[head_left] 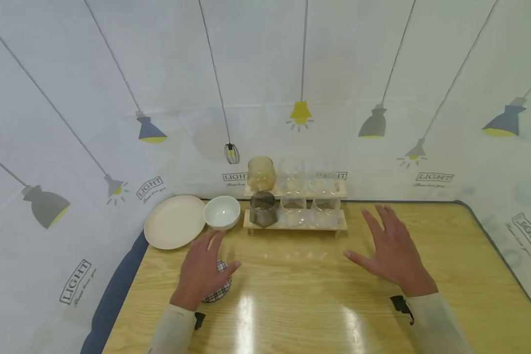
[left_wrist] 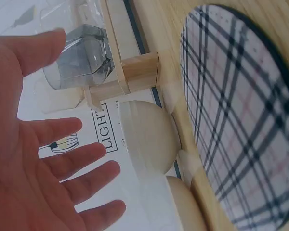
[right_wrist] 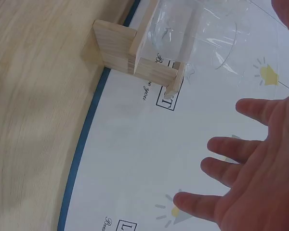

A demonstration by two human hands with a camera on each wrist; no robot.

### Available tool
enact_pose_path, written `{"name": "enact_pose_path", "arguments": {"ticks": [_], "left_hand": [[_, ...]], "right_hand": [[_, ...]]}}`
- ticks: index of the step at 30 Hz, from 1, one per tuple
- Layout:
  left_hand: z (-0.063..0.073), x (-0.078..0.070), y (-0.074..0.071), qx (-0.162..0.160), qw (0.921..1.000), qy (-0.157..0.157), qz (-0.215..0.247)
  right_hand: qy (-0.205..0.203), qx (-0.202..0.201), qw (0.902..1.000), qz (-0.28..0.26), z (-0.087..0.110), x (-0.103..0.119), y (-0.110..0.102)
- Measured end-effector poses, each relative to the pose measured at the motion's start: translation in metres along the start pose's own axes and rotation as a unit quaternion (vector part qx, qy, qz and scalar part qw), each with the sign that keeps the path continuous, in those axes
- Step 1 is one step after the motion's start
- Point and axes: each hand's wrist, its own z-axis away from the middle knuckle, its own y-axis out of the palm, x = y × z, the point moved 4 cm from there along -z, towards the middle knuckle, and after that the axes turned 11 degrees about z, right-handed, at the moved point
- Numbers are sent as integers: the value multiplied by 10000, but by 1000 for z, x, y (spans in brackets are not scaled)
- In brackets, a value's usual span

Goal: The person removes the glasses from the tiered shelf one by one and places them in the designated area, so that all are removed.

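Observation:
My left hand (head_left: pixel 202 269) hovers with fingers spread over a round plaid coaster (left_wrist: pixel 241 115), holding nothing. Just beyond its fingertips sits a white bowl (head_left: pixel 222 212), beside a cream plate (head_left: pixel 172 223). My right hand (head_left: pixel 391 250) is held above the table's right half, fingers spread, nothing in them. Between and beyond the hands stands a two-tier wooden rack (head_left: pixel 295 226). A dark grey glass (head_left: pixel 263 211) and clear glasses (head_left: pixel 293 211) are on its lower tier; an amber glass (head_left: pixel 261 173) and more clear glasses are on the upper one.
The wooden table (head_left: pixel 292 285) has a dark blue edge and backs onto a pale curtain (head_left: pixel 265 73) printed with hanging lamps. The plate lies near the table's left edge, and the rack stands close to the back edge.

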Motion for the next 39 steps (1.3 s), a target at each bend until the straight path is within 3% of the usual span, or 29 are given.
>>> {"name": "enact_pose_path", "arguments": {"ticks": [5, 12, 18, 25, 29, 33, 39], "left_hand": [[-2, 0, 3, -31, 9980, -365, 525], [-11, 1, 15, -403, 9872, -192, 1532], [-22, -1, 22, -330, 9665, -499, 2496], [-33, -1, 29, -584, 9390, -768, 3301], [-39, 0, 40, -497, 9226, -1149, 3649], [-47, 0, 50, -413, 9114, -1475, 3820], [-55, -2, 66, -404, 8912, -1551, 4243]], "right_hand": [[50, -21, 9989, -455, -9, 3, -2], [18, -197, 9957, -906, -24, 1, 2], [254, 82, 9914, -1283, -44, 6, -4], [544, 127, 9778, -2017, -75, 10, 0], [772, -43, 9677, -2399, -89, 9, 4], [984, 21, 9599, -2625, -105, 7, 8], [1230, 400, 9431, -3062, -126, 2, 20]]}}
